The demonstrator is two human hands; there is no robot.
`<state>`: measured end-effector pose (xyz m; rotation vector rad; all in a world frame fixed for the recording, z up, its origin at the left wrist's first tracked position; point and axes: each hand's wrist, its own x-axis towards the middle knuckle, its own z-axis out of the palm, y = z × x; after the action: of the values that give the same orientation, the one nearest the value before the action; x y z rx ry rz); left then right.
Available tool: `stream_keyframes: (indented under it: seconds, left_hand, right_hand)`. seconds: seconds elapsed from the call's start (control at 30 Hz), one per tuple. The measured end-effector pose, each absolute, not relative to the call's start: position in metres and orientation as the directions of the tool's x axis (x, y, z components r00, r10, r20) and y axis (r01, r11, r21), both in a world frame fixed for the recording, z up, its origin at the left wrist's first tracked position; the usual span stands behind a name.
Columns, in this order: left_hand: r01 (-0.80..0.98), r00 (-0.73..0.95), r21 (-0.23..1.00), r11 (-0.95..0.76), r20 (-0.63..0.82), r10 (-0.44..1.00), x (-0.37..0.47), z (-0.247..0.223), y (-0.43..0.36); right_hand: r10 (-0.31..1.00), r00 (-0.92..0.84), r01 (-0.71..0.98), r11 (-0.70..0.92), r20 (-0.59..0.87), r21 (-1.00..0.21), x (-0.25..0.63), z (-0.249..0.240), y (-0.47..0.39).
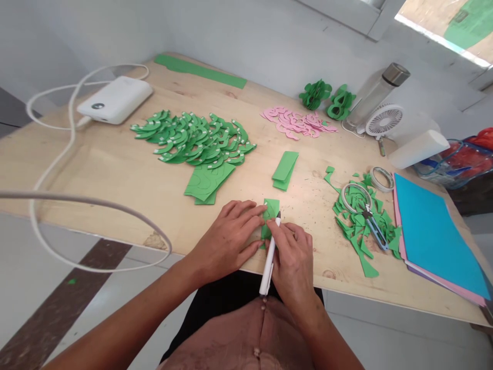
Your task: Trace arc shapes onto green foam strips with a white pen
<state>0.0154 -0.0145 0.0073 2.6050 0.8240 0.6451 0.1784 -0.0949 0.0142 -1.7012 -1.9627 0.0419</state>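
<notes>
My right hand (290, 252) is closed around a white pen (268, 264), its dark end toward the back of the table. Between my hands a green paper strip (272, 207) lies near the table's front edge, with a curved line drawn on it. My left hand (233, 234) rests beside it, fingers stretched out and their tips touching the strip's left side. The lower part of the strip is partly covered by my fingers. Just beyond lie folded green paper pieces (285, 167). To the left, green sheets with drawn curves (206, 182) lie beside a heap of cut green curved pieces (196, 136).
Pink cutouts (296, 122), green paper balls (316, 95), a bottle (372, 97) and a small fan (385, 119) stand at the back. Scissors (373, 226) lie on green scraps (362, 249) near a tape roll (382, 179) and blue sheets (435, 236). A cabled white power bank (117, 100) sits left.
</notes>
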Motion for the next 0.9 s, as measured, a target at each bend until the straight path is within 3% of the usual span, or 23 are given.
stream_keyframes:
  seconds: [0.6,0.9]
  left_hand:
    - [0.465,0.729,0.448,-0.764,0.296,0.617,0.016,0.01,-0.014]
    - [0.455,0.722,0.442,-0.773,0.325,0.61,0.015,0.008,-0.015]
  right_hand:
    - [0.902,-0.048,0.9,0.225,0.429,-0.374,0.187,0.013,-0.099]
    - [0.898,-0.195,0.835,0.363,0.395,-0.414,0.201,0.021,-0.105]
